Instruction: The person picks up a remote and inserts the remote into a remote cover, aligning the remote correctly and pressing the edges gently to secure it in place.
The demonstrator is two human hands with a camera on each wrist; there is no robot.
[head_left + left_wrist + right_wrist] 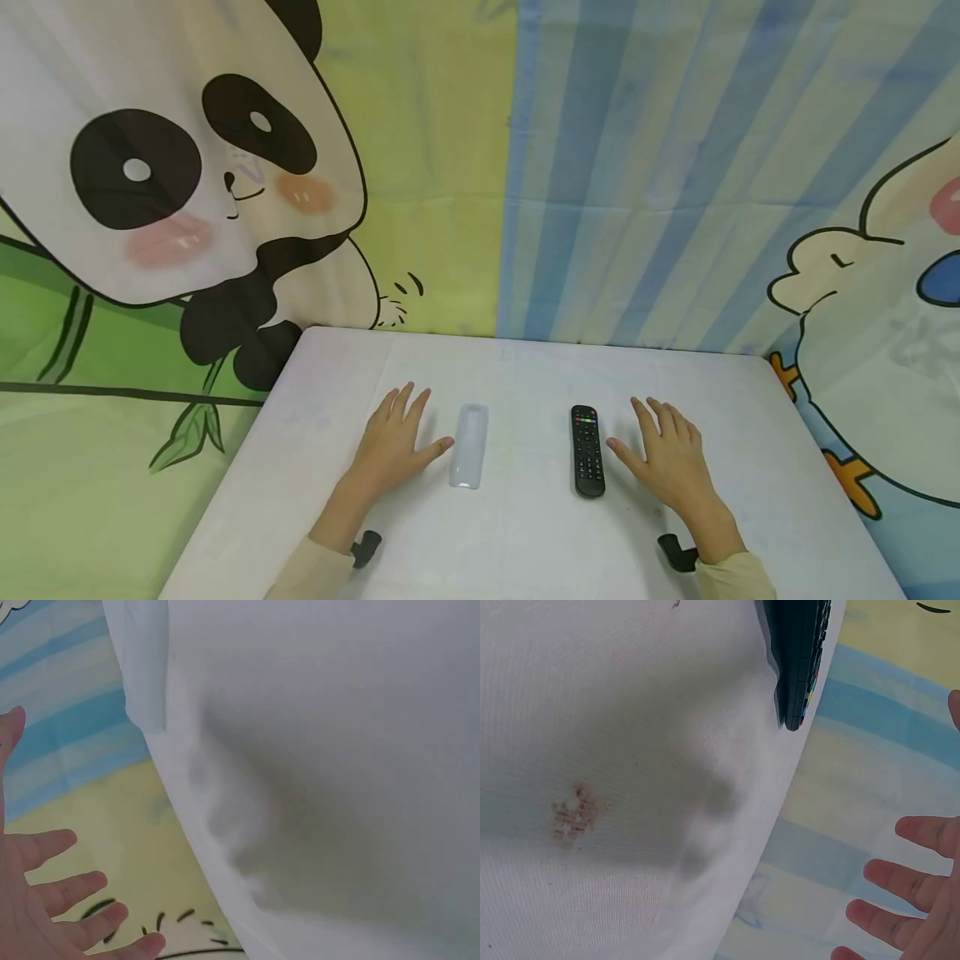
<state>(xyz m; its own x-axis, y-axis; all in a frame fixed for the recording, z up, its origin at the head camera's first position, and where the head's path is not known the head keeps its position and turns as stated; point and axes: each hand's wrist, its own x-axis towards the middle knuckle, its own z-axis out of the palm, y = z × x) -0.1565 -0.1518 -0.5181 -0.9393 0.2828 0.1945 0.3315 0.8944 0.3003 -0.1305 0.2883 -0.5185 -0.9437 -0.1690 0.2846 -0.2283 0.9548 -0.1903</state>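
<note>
A black remote control (pixel 588 452) with small colored buttons lies on the white table, left of my right hand (pixel 667 457). That hand hovers with its fingers spread, apart from the remote; the right wrist view shows the remote (pixel 795 664) from its side and the extended fingers (pixel 900 885). My left hand (pixel 393 446) is likewise spread above the table and holds nothing. Beside its thumb lies a clear, elongated plastic sleeve or cover (pixel 469 447), which also shows at the top of the left wrist view as a pale translucent piece (pixel 146 667).
The white table (pixel 517 533) ends at its back edge against a printed curtain (pixel 435 167) with a panda, stripes and a white cartoon animal. A reddish-brown stain (pixel 576 814) marks the table cover. Black straps or mounts (pixel 366 548) sit at both wrists.
</note>
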